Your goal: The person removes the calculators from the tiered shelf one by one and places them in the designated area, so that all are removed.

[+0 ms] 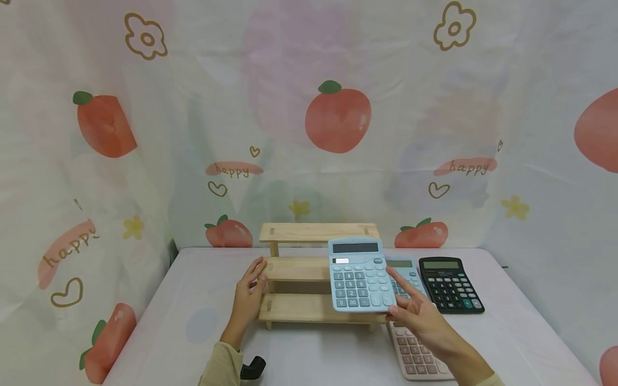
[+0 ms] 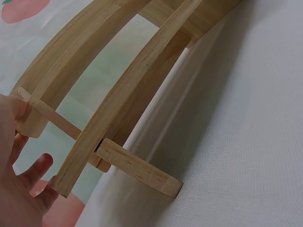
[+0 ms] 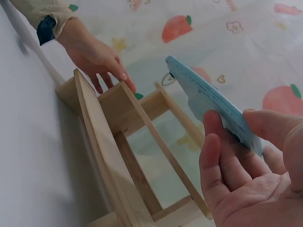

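Note:
In the head view my right hand [image 1: 422, 319] grips a light blue calculator [image 1: 358, 284] by its lower right edge. Its keys face me, in front of the right part of a three-tier wooden rack [image 1: 309, 266]. The right wrist view shows the calculator [image 3: 213, 99] edge-on, pinched between thumb and fingers. My left hand [image 1: 248, 300] holds the left end of the rack at the middle shelf. Close up, the left hand [image 2: 21, 165] has its thumb against the shelf end [image 2: 31, 125], while other fingers spread near the lower shelf.
Right of the rack lie a second blue calculator [image 1: 403, 264], partly hidden, a black calculator [image 1: 451, 285] and a pink calculator [image 1: 414, 356] partly under my right hand. A black curved object [image 1: 254, 369] shows beside my left sleeve. Patterned cloth [image 1: 338, 193] hangs behind the white table [image 1: 318, 364].

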`<move>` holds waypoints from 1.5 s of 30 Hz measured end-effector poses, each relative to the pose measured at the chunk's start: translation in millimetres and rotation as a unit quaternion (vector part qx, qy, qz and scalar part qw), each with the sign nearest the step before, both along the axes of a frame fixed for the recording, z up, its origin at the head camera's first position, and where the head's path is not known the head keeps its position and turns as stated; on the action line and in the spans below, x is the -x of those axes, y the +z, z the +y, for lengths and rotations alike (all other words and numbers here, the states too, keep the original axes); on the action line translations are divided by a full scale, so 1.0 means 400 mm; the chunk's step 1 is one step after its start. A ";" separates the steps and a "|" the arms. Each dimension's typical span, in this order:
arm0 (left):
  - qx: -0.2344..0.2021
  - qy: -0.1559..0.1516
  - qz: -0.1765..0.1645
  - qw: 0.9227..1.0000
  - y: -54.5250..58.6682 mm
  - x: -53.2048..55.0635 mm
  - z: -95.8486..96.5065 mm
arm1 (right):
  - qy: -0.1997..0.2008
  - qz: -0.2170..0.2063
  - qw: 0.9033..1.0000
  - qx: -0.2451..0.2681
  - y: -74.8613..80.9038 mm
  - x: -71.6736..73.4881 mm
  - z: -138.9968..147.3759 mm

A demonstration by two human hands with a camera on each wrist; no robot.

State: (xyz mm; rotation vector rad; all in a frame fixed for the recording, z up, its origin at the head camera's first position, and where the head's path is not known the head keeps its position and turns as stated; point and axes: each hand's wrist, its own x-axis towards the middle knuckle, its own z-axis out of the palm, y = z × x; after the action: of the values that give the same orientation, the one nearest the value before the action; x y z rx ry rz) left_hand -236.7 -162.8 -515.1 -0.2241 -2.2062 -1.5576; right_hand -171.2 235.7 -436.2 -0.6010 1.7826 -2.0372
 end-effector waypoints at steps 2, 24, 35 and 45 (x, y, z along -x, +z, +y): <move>-0.002 -0.001 -0.002 1.000 0.003 -0.001 0.000 | 0.002 0.000 1.000 0.004 -0.002 -0.003 0.009; -0.001 0.000 -0.002 1.000 0.003 0.001 0.004 | 0.014 -0.031 0.999 0.034 -0.040 -0.041 0.115; -0.007 -0.004 -0.011 1.000 0.009 -0.006 0.004 | 0.006 -0.030 0.998 0.052 -0.061 -0.059 0.168; -0.015 -0.009 -0.011 1.000 0.008 -0.007 0.003 | 0.018 -0.015 0.993 0.114 -0.098 -0.069 0.229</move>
State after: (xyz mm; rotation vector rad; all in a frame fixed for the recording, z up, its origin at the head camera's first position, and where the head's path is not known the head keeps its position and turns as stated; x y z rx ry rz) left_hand -234.1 -161.7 -511.8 -0.2195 -2.2022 -1.6097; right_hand -143.7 327.1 -475.3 -0.6593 1.5225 -2.2299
